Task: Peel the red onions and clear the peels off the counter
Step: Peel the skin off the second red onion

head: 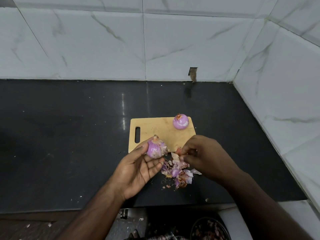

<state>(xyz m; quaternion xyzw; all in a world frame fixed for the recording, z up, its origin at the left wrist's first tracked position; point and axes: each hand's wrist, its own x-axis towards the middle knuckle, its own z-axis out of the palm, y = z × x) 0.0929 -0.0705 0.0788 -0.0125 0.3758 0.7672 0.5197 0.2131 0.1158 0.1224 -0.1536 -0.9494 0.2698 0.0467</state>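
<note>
**Peeling at the black table**

Papery purple peels [178, 172] lie heaped on the glossy table [69, 135]. My left hand [138, 170] cups 1 half-skinned onion [156, 147]; right fingers [183, 154] pinch a dry flake. 1 smooth peeled onion [180, 121] sits on the wooden board [155, 129].

White marbled tile walls [121, 40], glossy black counter [60, 135], corner at right

Purple onions [156, 149], tan cutting board [155, 126], black counter [69, 135], white marbled tiles [103, 40]
</note>
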